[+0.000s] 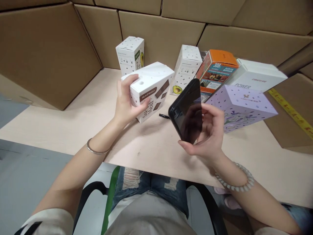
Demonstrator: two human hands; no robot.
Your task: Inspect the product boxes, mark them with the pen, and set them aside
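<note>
In my left hand (128, 104) is a white carton (153, 76) with brown "NutriMotion" print, tilted over the table. My fingers wrap its near left end. My right hand (210, 133) grips a black smartphone (187, 112) by its edges, its dark glossy side turned partly toward me. The phone stands upright in the air to the right of the carton. Between the two, a black pen (164, 116) lies on the tabletop, its right end hidden behind the phone.
Behind stand two white avocado-print cartons (130, 54) (187, 65), an orange carton (217, 68) and a white "POWER" box (259, 75). A lilac box (246, 101) is beside my right hand. Brown cardboard boxes (156, 36) wall the back of the pale table (146, 143). Yellow tape (290, 112) marks one at right.
</note>
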